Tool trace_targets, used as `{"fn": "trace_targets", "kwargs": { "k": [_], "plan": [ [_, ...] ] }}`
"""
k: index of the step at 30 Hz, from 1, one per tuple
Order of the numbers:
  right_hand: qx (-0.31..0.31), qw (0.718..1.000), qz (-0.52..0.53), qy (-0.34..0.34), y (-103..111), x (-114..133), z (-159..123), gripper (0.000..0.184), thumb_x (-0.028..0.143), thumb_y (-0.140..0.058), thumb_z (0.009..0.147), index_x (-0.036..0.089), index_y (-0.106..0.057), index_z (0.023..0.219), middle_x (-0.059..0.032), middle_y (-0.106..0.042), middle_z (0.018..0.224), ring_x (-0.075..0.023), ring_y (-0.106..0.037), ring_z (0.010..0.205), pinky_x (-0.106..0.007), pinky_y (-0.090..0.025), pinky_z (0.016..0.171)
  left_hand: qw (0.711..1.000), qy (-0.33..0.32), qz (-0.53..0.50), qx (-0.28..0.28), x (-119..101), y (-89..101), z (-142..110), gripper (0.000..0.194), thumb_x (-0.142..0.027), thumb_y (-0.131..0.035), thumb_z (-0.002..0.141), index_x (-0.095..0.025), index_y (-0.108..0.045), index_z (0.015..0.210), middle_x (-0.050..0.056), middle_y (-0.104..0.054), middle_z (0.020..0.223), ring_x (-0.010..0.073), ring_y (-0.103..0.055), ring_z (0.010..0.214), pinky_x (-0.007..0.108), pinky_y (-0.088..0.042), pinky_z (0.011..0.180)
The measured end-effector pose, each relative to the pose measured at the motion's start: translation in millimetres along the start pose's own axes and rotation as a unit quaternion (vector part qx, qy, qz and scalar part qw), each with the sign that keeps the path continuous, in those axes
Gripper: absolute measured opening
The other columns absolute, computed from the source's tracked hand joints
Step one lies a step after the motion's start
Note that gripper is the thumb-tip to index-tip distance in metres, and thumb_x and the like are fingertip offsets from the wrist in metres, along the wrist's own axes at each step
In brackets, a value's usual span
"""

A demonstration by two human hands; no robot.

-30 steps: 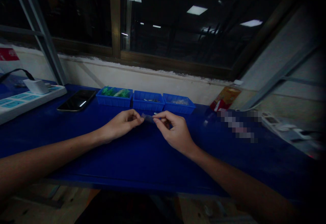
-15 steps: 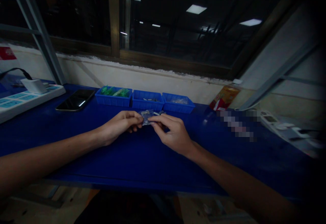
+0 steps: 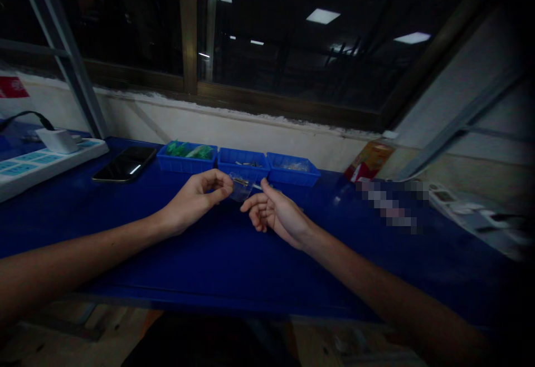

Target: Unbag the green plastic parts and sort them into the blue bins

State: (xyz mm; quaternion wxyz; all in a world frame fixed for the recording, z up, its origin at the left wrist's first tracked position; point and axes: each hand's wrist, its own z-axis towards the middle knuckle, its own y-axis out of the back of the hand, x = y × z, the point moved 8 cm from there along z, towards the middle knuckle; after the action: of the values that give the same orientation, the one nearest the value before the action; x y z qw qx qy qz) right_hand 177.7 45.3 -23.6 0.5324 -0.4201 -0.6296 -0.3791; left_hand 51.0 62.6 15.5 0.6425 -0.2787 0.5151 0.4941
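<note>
My left hand (image 3: 200, 193) pinches a small clear plastic bag (image 3: 240, 190) by its left edge between thumb and fingers. Small metal-looking pieces show near the top of the bag, too small to name. Just right of the bag is my right hand (image 3: 276, 214), thumb raised and apart from the loosely bent fingers, with nothing seen in it. A thin pale piece (image 3: 256, 187) shows behind the right thumb, partly hidden.
Behind the hands stand three blue bins: one with green packets (image 3: 188, 165), one with small metal parts (image 3: 243, 171), one with clear plastic bags (image 3: 293, 176). A phone (image 3: 124, 164) and power strip (image 3: 50, 161) lie left; a bottle (image 3: 371, 158) is at right.
My right hand has let go of the plastic bag and turned, its thumb now up and its fingers loosened. The left hand keeps the bag, slightly tilted and raised.
</note>
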Motion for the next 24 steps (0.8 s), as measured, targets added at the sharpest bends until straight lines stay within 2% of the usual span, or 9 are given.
{"fn": "trace_targets", "kwargs": {
  "k": [5, 11, 13, 16, 18, 21, 24],
  "plan": [
    [0.032, 0.998, 0.052, -0.032, -7, -5, -3, 0.054, 0.058, -0.033, 0.082, 0.013, -0.063, 0.075, -0.0011, -0.055, 0.051, -0.0074, -0.05, 0.043, -0.019, -0.034, 0.042, 0.999, -0.044, 0.028, -0.003, -11, -0.4, -3, 0.009, -0.022, -0.057, 0.076, -0.014, -0.054, 0.078, 0.0, -0.053, 0.077, 0.0108, -0.049, 0.072, 0.023, -0.037, 0.068],
    [0.05, 0.994, 0.092, -0.043, -11, -5, -4, 0.051, 0.056, -0.036, 0.083, 0.014, -0.063, 0.078, -0.0014, -0.056, 0.053, -0.0086, -0.051, 0.046, -0.021, -0.036, 0.044, 0.999, -0.049, 0.007, 0.01, -13, -2.4, -4, 0.01, -0.022, -0.058, 0.076, -0.015, -0.054, 0.081, 0.001, -0.055, 0.082, 0.0126, -0.051, 0.078, 0.025, -0.039, 0.074],
    [0.039, 0.995, 0.09, -0.031, -11, -2, -4, 0.044, 0.052, -0.041, 0.082, 0.013, -0.062, 0.077, -0.0009, -0.056, 0.053, -0.0085, -0.051, 0.047, -0.021, -0.035, 0.044, 0.998, -0.055, 0.0, 0.027, -14, -5.1, -5, 0.008, -0.022, -0.057, 0.076, -0.015, -0.054, 0.08, 0.002, -0.056, 0.086, 0.0139, -0.052, 0.084, 0.026, -0.039, 0.079],
    [0.013, 0.998, 0.068, 0.011, -9, 6, -5, 0.025, 0.038, -0.057, 0.075, 0.014, -0.059, 0.071, 0.0012, -0.054, 0.053, -0.0071, -0.049, 0.046, -0.02, -0.033, 0.045, 0.997, -0.064, -0.007, 0.053, -14, -9.5, -6, 0.007, -0.022, -0.056, 0.077, -0.015, -0.054, 0.078, 0.004, -0.057, 0.094, 0.0159, -0.052, 0.093, 0.028, -0.038, 0.084],
    [-0.005, 0.998, 0.051, 0.038, -7, 10, -5, 0.017, 0.03, -0.062, 0.07, 0.014, -0.056, 0.068, 0.0027, -0.053, 0.052, -0.0061, -0.046, 0.046, -0.02, -0.031, 0.045, 0.997, -0.062, -0.01, 0.046, -13, -8.8, -6, 0.009, -0.022, -0.057, 0.077, -0.016, -0.053, 0.082, 0.004, -0.056, 0.097, 0.0162, -0.052, 0.094, 0.028, -0.038, 0.083],
    [-0.045, 0.996, 0.033, 0.069, 0, 14, -6, 0.015, 0.027, -0.064, 0.068, 0.016, -0.054, 0.071, 0.0049, -0.05, 0.052, -0.0053, -0.044, 0.045, -0.019, -0.029, 0.045, 0.999, -0.035, -0.014, 0.011, -6, -3.6, -4, 0.023, -0.022, -0.058, 0.075, -0.017, -0.049, 0.096, 0.004, -0.054, 0.096, 0.0145, -0.052, 0.087, 0.027, -0.041, 0.076],
    [-0.075, 0.993, 0.011, 0.087, 5, 17, -6, 0.017, 0.029, -0.063, 0.069, 0.017, -0.053, 0.076, 0.0062, -0.048, 0.052, -0.0045, -0.042, 0.044, -0.019, -0.029, 0.045, 1.0, 0.024, -0.013, 0.006, 5, -3.4, -1, 0.023, -0.025, -0.056, 0.076, -0.016, -0.049, 0.097, 0.001, -0.054, 0.084, 0.0127, -0.051, 0.076, 0.025, -0.04, 0.066]
  ]
}}
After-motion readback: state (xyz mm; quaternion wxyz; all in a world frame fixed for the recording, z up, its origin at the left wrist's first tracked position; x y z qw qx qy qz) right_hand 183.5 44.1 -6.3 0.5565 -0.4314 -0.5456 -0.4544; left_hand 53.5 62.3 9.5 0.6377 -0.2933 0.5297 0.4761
